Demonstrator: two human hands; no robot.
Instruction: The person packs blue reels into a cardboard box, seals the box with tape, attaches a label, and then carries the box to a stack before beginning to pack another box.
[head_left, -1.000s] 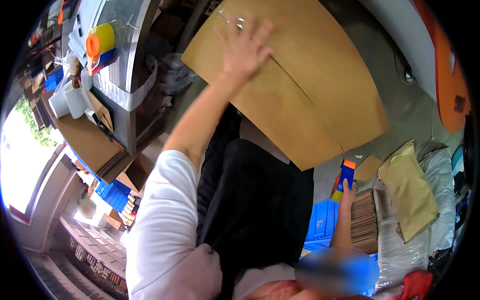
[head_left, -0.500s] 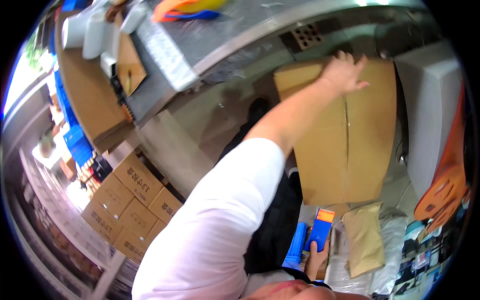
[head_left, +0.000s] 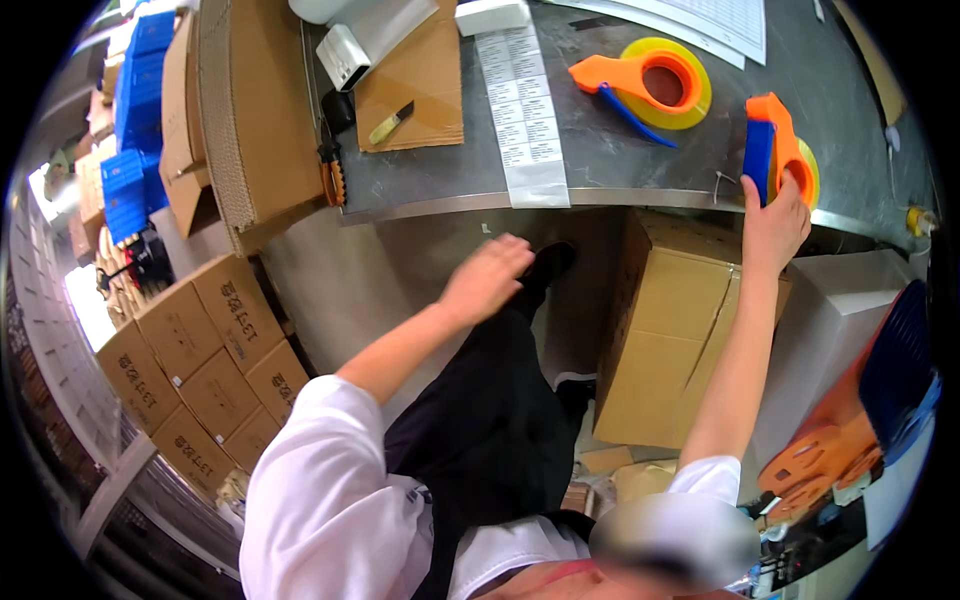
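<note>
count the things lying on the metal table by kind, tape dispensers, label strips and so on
On the metal table:
tape dispensers: 2, one lying flat, one under the right hand at the edge
label strip: 1
flat cardboard sheet: 1
utility knife: 1
small white boxes: 2
printed paper sheet: 1
Total: 8

left hand (head_left: pixel 487 277) lifted off the cardboard box (head_left: pixel 672 340), right hand (head_left: pixel 772 222) raised tape dispenser (head_left: pixel 778 152) to the metal table (head_left: pixel 600 150)
</note>
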